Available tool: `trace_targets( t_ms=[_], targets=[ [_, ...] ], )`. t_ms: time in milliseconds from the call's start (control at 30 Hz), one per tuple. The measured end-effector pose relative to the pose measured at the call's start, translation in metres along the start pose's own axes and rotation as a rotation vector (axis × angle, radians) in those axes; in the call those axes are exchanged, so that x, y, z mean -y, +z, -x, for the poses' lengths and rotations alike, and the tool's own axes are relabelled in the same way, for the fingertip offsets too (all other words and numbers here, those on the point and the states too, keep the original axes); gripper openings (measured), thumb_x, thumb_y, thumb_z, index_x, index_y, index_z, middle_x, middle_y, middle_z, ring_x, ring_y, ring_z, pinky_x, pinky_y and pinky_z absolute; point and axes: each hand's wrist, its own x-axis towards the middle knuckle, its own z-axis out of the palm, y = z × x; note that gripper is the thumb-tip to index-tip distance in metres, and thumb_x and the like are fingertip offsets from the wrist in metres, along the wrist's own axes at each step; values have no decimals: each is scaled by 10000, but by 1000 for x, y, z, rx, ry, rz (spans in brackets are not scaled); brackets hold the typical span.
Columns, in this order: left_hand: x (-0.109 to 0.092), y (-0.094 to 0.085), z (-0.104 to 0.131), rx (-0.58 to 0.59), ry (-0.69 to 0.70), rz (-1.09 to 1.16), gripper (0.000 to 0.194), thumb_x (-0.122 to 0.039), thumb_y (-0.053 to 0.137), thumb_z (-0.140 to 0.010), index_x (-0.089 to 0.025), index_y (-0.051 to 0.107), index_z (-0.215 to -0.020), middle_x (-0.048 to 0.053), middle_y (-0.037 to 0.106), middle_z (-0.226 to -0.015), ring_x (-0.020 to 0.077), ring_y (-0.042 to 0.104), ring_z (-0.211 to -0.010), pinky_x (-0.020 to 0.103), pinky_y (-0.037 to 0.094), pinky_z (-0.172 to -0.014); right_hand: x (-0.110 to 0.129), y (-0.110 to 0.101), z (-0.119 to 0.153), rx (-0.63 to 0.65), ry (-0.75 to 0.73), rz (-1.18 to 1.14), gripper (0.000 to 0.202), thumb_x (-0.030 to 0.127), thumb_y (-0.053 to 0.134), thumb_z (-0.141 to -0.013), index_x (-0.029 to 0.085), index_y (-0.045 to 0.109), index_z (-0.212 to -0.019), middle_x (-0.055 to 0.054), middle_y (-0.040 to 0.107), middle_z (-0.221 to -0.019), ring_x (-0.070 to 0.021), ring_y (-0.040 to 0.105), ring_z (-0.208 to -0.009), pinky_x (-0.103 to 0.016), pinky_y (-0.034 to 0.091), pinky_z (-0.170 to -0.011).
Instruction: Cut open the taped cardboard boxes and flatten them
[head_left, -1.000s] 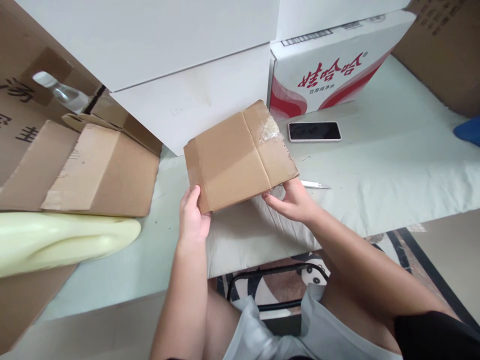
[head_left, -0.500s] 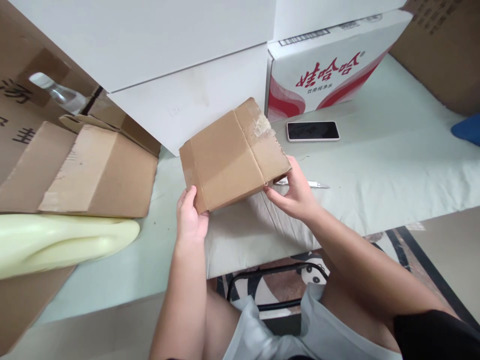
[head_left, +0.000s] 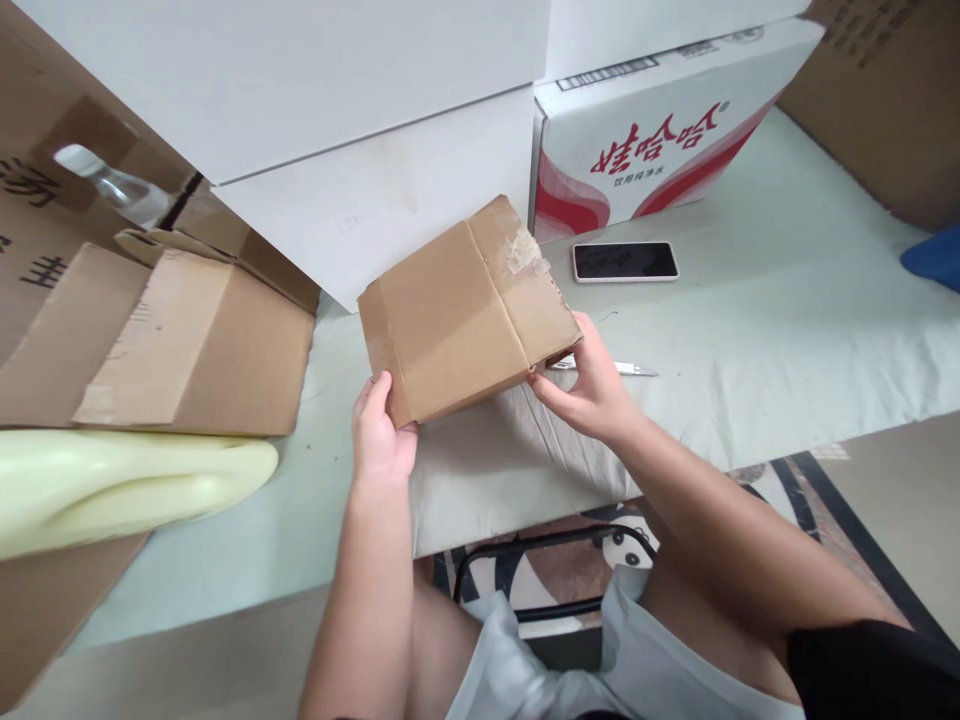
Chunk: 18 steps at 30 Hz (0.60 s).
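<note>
A small brown cardboard box point(head_left: 457, 320) is held tilted above the cloth-covered surface, with a torn, whitish patch near its upper right corner. My left hand point(head_left: 382, 430) grips its lower left corner, thumb on the face and fingers hidden behind. At the lower right corner, my right hand point(head_left: 585, 385) holds the box, its thumb along the bottom edge and the other fingers behind. Partly covered by the right hand, a slim utility knife point(head_left: 636, 369) lies on the cloth. Beyond it rests a phone point(head_left: 625, 261) with a dark screen.
White boxes point(head_left: 435, 180) and a red-and-white carton point(head_left: 645, 150) stand at the back. On the left are an opened cardboard box point(head_left: 247, 350), a plastic bottle point(head_left: 127, 195) and a pale yellow smooth object point(head_left: 165, 480). A blue object point(head_left: 934, 262) shows at the right edge.
</note>
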Motion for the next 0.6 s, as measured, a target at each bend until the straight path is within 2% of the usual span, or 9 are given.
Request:
trace_targets(
  t_ms=[300, 467, 600],
  targets=[
    [1, 2, 1, -10, -7, -4, 392, -402, 901, -571, -182, 717, -839, 21, 757, -869, 163, 688, -767, 239, 486, -621, -1, 2, 1, -14, -25, -3, 292, 243, 644, -865, 252, 540, -1137, -121, 605, -1192, -294, 622, -1127, -400, 593, -729],
    [1, 4, 1, -24, -19, 6, 301, -364, 851, -608, -189, 692, -794, 20, 741, -840, 156, 672, -734, 226, 435, -582, -1, 2, 1, -7, -6, -7, 273, 238, 645, -860, 255, 544, -1113, -119, 605, -1179, -292, 626, -1111, -410, 600, -734],
    [0, 8, 1, -52, -65, 29, 304, -358, 817, -611, -189, 727, -847, 23, 750, -858, 162, 664, -722, 235, 431, -568, -3, 5, 3, -24, 22, -38, 272, 234, 638, -847, 251, 549, -1104, -126, 610, -1174, -289, 625, -1086, -403, 599, -724]
  ],
)
